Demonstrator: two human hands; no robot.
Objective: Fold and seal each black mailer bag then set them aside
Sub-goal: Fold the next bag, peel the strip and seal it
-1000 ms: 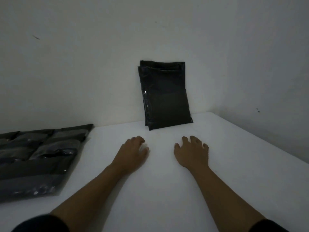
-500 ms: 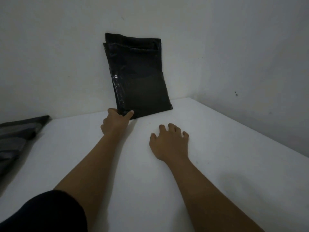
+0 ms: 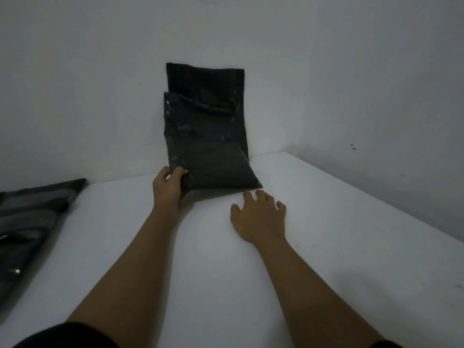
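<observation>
Left hand (image 3: 168, 188) pinches lower-left corner of front mailer bag (image 3: 208, 156), leaning w/ others vs. wall (image 3: 100, 96). Right hand (image 3: 259, 217) flat, fingers spread, on table (image 3: 351, 222). Draw front bag only; steady the rest.

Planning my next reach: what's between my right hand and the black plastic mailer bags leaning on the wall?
Only a short strip of bare white table separates the right hand from the black plastic mailer bags, per head view.

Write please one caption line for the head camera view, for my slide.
Left hand pinches the lower corner of a black plastic mailer bag leaning on the white wall; right hand rests on the white table.
</observation>
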